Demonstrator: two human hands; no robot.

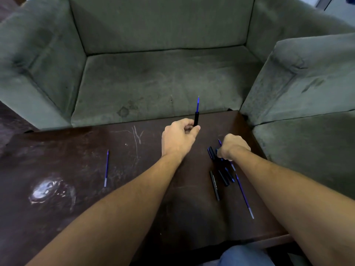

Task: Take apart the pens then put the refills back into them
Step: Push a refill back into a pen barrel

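Though upright, pen (196, 119) between left fingers (195, 129)

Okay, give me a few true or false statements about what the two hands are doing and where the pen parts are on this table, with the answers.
1. The left hand holds a black barrel with a blue refill sticking out of its top. True.
2. The right hand is lifted high over the sofa. False: it is down at the pile of pen parts on the right side of the table.
3. A lone refill lies on the left part of the table, apart from the pile. True.
4. The table is white and glossy. False: it is dark brown and scratched.
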